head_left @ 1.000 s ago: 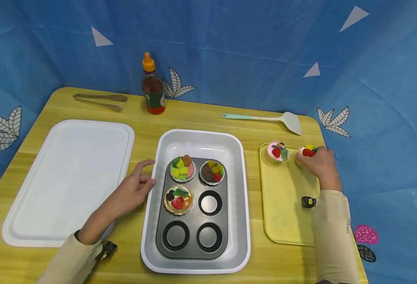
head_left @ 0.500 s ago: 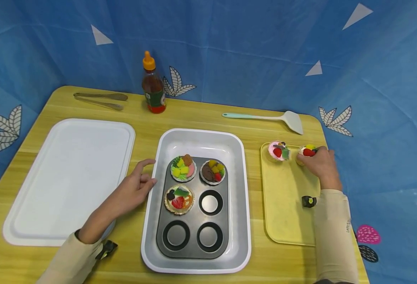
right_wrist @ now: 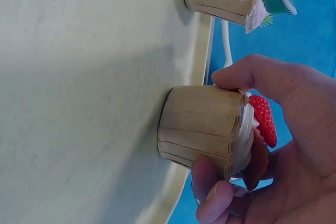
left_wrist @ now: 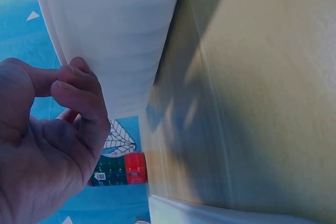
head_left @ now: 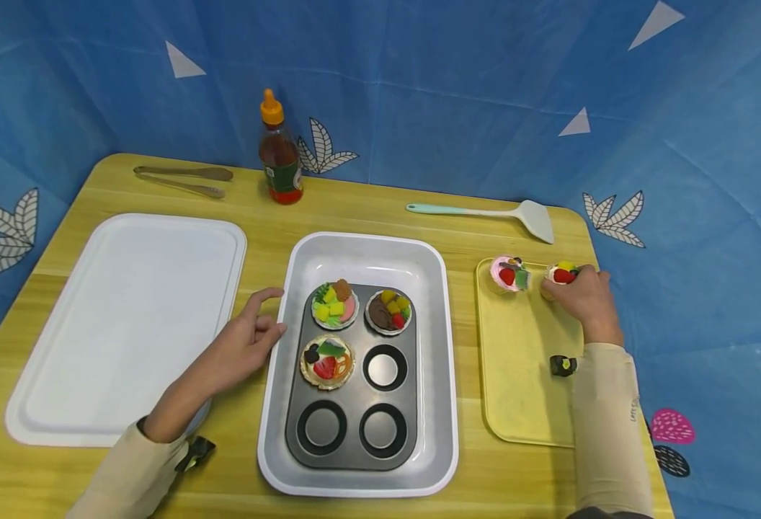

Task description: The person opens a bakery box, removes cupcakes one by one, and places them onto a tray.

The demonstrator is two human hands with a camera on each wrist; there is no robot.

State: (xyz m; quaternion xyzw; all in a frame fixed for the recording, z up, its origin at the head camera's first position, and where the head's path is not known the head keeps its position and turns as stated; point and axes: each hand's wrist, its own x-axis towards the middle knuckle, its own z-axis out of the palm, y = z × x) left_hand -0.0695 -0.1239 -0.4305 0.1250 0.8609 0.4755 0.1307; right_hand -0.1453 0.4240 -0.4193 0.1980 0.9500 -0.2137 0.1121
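My right hand pinches a cupcake in a brown paper cup, thumb on one side and fingers on the other. Cream, a strawberry and yellow fruit top it; its base looks to be on the yellow tray. Beside it stands a pink-cream cupcake. My left hand is at the left rim of the white pan, fingertips against or close to it, holding nothing. Inside the pan, a dark muffin tin carries a green-topped cupcake, a chocolate cupcake and a fruit tart.
A white tray lies to the left. Along the back are tongs, a sauce bottle and a spatula. Blue cloth hangs behind the wooden table. Three tin cups, such as the lower left cup, hold nothing.
The head view has shifted very slightly. Both hands keep their places, the right one still on the cupcake.
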